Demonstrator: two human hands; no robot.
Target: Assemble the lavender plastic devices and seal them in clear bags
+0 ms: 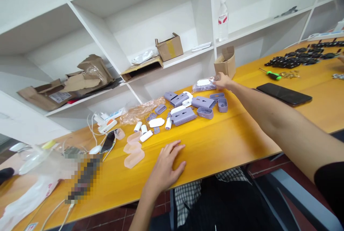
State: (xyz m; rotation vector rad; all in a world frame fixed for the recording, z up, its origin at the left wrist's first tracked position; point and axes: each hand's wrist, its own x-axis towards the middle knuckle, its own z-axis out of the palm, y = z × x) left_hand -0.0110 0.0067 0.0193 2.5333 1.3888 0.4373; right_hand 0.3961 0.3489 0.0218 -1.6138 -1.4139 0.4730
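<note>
My left hand point(168, 164) rests on the wooden table near its front edge, fingers apart and holding nothing. Farther back, my right hand point(222, 81) reaches out with its fingers closed at the right end of a clear plastic bag point(204, 85) with a purple and white part inside. Left of that bag lie purple perforated housings point(184, 117), white oval pieces point(157, 122) and short white cylinders point(138, 126). Small purple open trays point(205, 113) sit in front of the bag. Several translucent pinkish trays point(134, 158) lie left of my left hand.
A cardboard box point(226, 63) stands just behind my right hand. Under the right forearm's far side lies a black phone point(284, 94); a green-handled screwdriver point(273, 75) and black parts point(287, 61) are beyond. Cables and a power strip point(108, 125) lie left. White shelves point(172, 66) rise behind.
</note>
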